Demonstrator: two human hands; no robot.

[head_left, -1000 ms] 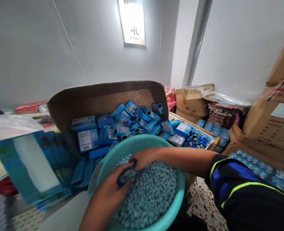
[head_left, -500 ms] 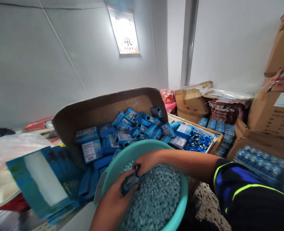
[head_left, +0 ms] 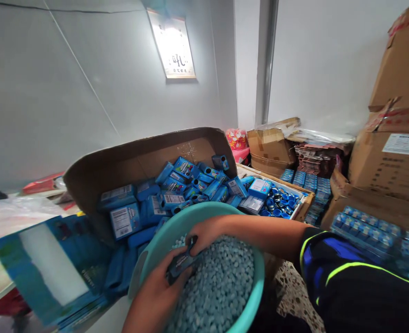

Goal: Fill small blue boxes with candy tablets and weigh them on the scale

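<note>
A teal plastic basin in front of me holds a heap of small pale-blue candies. Over the heap, my left hand is closed around a small blue printed carton, which is tilted. My right hand reaches in from the right, its fingers bunched against the carton's upper end beside a dark round part. What those fingers pinch, if anything, is hidden. Behind the basin, a large cardboard box holds many similar blue cartons, some with round holes showing.
Right of the basin, a wooden-edged tray holds blue round caps and a few cartons. Packed cartons and stacked brown boxes stand farther right. At left lie a large blue printed sheet and clear plastic bags.
The whole view has shifted slightly, so things appear a little farther left. Both hands keep nearly the same pose at the carton over the basin.
</note>
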